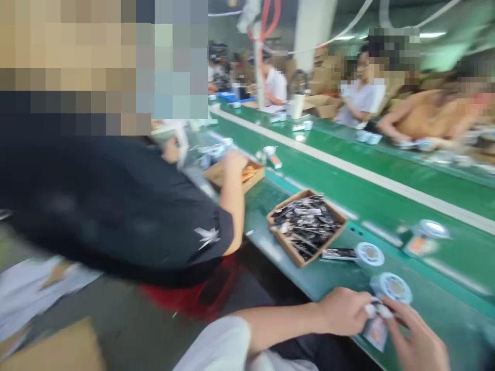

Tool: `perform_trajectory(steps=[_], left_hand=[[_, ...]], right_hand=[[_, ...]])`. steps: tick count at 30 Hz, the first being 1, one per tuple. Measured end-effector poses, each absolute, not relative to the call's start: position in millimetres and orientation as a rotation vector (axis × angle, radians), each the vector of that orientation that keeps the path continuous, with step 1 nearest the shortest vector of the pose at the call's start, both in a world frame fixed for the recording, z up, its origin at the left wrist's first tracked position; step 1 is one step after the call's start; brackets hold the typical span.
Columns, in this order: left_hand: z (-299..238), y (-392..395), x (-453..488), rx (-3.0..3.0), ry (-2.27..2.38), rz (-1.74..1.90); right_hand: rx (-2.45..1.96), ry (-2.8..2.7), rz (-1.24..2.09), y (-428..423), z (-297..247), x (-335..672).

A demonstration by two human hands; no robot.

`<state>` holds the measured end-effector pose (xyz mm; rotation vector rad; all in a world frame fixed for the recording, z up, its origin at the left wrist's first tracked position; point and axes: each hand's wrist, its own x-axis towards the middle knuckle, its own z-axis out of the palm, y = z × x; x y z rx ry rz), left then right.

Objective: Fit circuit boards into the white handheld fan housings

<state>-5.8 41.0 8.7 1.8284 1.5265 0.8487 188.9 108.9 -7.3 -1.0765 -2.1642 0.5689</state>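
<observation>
At the lower right, my left hand and my right hand meet at the neck of a light-blue round-headed device. Its ring-shaped head has a beige centre, and a rectangular lower part hangs between my hands. Fingers of both hands are pinched together there, with white covers on some fingertips; the exact contact is blurred. Just beyond lies a second round-headed device with a dark, open-looking handle. Left of it, a cardboard tray is heaped with dark, slender parts that I cannot make out.
A co-worker in a dark shirt sits close on the left, one arm over a carton of orange parts. Along the green conveyor belt lie more round-headed devices, including one nearby. Other people work across the belt.
</observation>
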Motion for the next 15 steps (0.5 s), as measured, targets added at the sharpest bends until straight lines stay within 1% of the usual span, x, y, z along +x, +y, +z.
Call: perform_trajectory(steps=[2, 6, 9, 11, 14, 15], left_hand=[[7.8, 33.1, 0.2, 1.795, 1.492, 0.926], [-9.3, 32.7, -1.3, 1.72, 1.392, 0.975], [-27.4, 35.6, -7.9, 1.477, 1.515, 1.063], [-36.5, 34.4, -11.6, 1.402, 1.51, 1.024], [-41.8, 31.7, -13.2, 1.347, 1.504, 0.998], [-41.8, 31.2, -12.5, 1.319, 1.522, 1.017]], right_hand=[[-1.137, -2.06, 0.676, 84.5, 9.2, 181.1], [-1.405, -1.768, 0.551, 54.7, 19.7, 167.2], [-1.504, -1.853, 0.693, 37.4, 18.2, 165.2], [-1.523, -1.913, 0.766, 31.4, 25.9, 169.4], [-1.546, -2.063, 0.901, 52.9, 58.0, 193.3], [-1.634, -2.123, 0.813, 70.5, 72.8, 207.4]])
